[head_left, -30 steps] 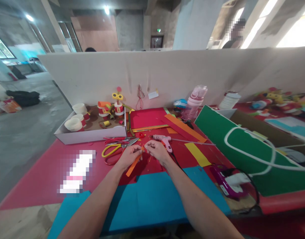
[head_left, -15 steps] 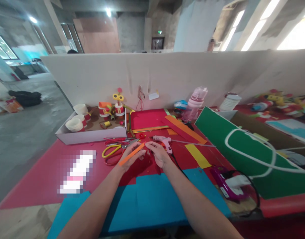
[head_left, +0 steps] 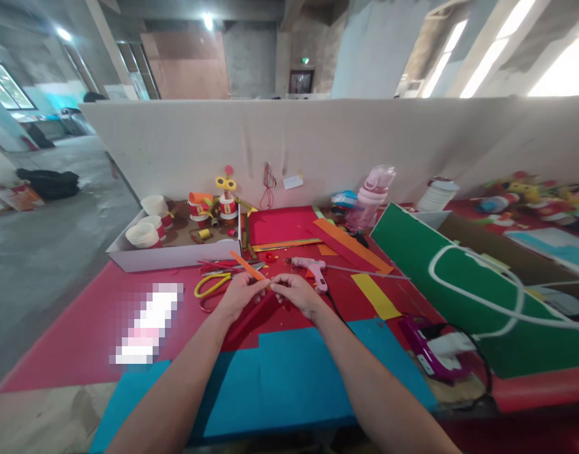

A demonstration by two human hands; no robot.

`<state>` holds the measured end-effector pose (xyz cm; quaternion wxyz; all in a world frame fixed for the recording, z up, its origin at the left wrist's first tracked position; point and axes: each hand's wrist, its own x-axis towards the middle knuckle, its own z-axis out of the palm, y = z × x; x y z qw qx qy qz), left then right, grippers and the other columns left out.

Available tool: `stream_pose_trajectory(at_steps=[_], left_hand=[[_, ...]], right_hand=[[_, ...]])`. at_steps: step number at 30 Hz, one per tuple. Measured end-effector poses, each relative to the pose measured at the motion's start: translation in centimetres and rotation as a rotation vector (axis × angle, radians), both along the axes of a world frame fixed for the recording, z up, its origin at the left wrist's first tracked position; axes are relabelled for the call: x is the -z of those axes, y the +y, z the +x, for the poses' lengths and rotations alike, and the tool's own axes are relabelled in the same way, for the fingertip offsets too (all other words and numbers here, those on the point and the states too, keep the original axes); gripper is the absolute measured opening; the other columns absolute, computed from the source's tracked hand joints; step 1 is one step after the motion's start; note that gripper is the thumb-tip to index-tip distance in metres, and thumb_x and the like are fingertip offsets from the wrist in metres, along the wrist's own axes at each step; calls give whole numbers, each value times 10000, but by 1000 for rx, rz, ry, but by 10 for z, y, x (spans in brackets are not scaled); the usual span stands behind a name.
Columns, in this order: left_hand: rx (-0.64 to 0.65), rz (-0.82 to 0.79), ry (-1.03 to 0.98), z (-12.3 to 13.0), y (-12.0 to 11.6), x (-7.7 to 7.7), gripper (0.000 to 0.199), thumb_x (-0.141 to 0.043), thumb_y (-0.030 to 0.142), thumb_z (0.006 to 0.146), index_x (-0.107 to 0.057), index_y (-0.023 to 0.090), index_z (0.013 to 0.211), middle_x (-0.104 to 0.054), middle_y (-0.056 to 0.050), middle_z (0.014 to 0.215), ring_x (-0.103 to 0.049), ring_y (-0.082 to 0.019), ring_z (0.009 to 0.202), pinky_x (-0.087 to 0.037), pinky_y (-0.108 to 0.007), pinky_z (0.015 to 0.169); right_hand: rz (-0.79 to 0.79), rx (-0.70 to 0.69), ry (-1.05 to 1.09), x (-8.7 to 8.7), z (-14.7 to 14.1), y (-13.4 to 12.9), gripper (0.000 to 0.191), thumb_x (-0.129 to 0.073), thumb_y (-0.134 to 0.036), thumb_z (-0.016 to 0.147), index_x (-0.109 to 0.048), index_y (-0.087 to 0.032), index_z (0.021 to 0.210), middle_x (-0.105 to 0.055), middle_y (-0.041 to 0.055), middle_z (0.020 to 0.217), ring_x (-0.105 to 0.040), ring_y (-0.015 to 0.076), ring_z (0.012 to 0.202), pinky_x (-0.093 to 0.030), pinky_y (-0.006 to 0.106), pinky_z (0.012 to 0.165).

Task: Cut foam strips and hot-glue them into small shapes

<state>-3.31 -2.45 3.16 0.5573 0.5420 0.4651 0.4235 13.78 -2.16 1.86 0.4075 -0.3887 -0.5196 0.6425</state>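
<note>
An orange paper strip (head_left: pixel 247 265) is pinched near its lower right end by both hands over the red tabletop. My left hand (head_left: pixel 242 295) is closed on it, with the strip's free end pointing up and left past the thumb. Fingertips of my right hand (head_left: pixel 296 293) press on the strip's near end, close to the left thumb. Yellow-handled scissors (head_left: pixel 212 285) lie beside my left hand, and a red handle shows partly below them. A pink glue gun (head_left: pixel 310 268) rests just beyond my right hand, nozzle to the left.
A white box (head_left: pixel 176 257) at back left holds paper cups and small cup figures. Red sheets (head_left: pixel 284 227), a yellow strip (head_left: pixel 375 295) and blue sheets (head_left: pixel 308 372) lie around. At right are a pink bottle (head_left: pixel 370 195), a purple power strip (head_left: pixel 433 353) and a green board (head_left: pixel 440 296).
The orange strip has swung round: its free end pointed down-left along the left hand and now points up-left, away from me. Both hands have turned slightly and stay close together.
</note>
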Motion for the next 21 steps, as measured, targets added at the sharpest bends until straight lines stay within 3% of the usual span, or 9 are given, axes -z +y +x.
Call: stream_pose_trajectory(at_steps=[4,8,12,16,21], left_hand=[[31,-13,-100,-16,4,-1,355,-620,482,772,-632,128,788,-578,-10,594,-484,-82,487,-353,-202,475],[36,-15,-127,-25,7,3,328,-718,383,710,-625,144,915,-594,0,657,-509,-78,518,-384,-197,500],[97,-22,-127,-11,3,5,305,-724,365,710,-606,149,889,-610,-5,695,-537,-90,546,-416,-210,516],[-1,-11,-146,5,-2,7,295,-699,405,724,-574,138,737,-556,16,568,-482,-75,460,-370,-200,456],[-66,25,-146,8,0,11,291,-710,397,708,-577,139,715,-531,32,525,-453,-65,437,-352,-190,439]], right_hand=[[-125,110,244,3,3,6,323,-814,-385,578,-619,-176,729,-601,-47,571,-551,75,529,-469,203,565],[-211,215,489,2,3,9,356,-860,-298,514,-584,-191,711,-643,-33,627,-637,113,626,-533,252,677],[-239,206,490,4,-4,6,363,-865,-277,511,-580,-185,717,-644,-35,617,-635,106,610,-533,238,648],[-211,174,435,7,-11,1,339,-855,-291,531,-591,-172,706,-626,-48,602,-602,77,567,-517,207,612],[-236,129,401,8,-13,0,347,-830,-373,572,-584,-168,707,-642,-16,588,-619,99,558,-525,232,610]])
